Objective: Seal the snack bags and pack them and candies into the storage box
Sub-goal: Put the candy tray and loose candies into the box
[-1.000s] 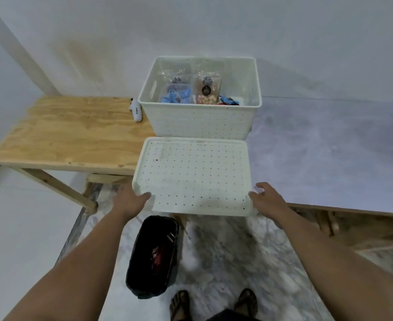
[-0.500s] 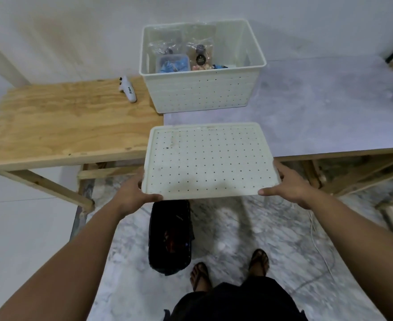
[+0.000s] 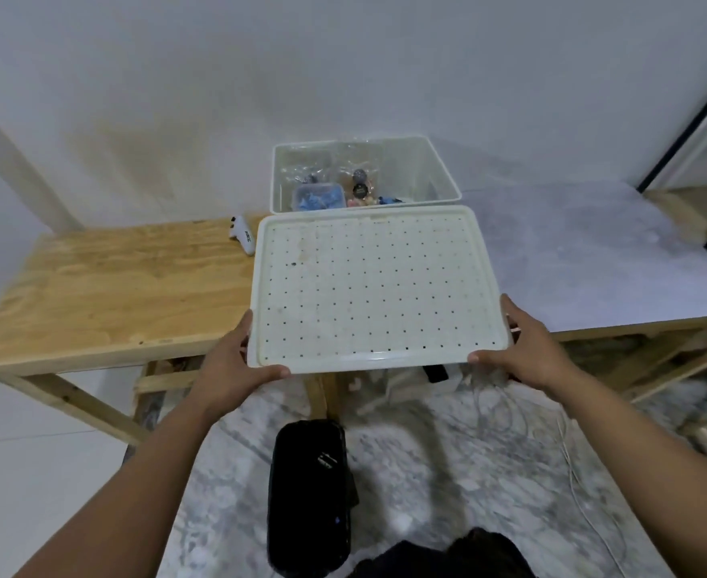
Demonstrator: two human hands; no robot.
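Note:
I hold the white perforated lid flat in the air in front of the storage box. My left hand grips its near left corner, thumb along the near edge. My right hand grips the near right corner the same way. The lid hides the box's front wall. Inside the open white box lie clear snack bags and a small tub of blue-wrapped candies. The box stands at the back where the wooden table meets the grey one.
A small white handheld sealer lies on the plywood table left of the box. A grey-topped table extends right. A black bag stands on the marble floor below, with white cables to its right.
Both hands have lifted the lid up and forward toward the box, so it now covers the box's front wall. The view has shifted with my head.

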